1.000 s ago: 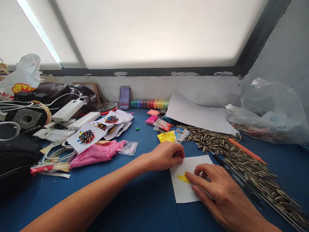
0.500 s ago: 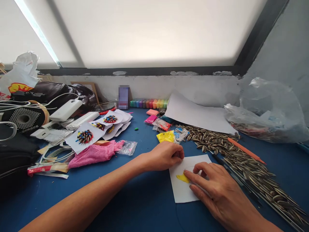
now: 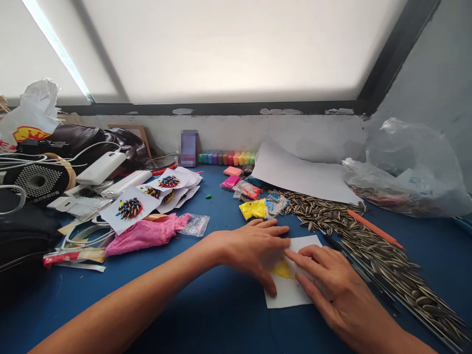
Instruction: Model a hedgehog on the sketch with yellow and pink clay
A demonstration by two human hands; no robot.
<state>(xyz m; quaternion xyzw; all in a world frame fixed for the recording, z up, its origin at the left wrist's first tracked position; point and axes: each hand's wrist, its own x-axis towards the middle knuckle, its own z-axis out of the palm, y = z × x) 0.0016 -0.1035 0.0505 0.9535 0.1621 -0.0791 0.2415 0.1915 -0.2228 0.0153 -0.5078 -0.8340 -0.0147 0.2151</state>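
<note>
— Hands first: where are yours now?

— Your left hand (image 3: 254, 248) has opened out; half a second ago it was curled at the card's top edge, and now its fingers lie spread flat over the white card (image 3: 291, 290), grip apart, clamped on nothing. Your right hand (image 3: 328, 285) lies flat too, fingers apart, forefinger touching the yellow clay (image 3: 282, 269).

— And the clay itself?

— On the card, between your two hands, at 6 o'clock from the yellow bag (image 3: 253, 209). Sunflower seeds (image 3: 368, 246) run off toward 3 o'clock on the blue counter (image 3: 221, 309).

— Meaning?

— I judge you have gone from steadying the card to pressing the clay flat.
</note>
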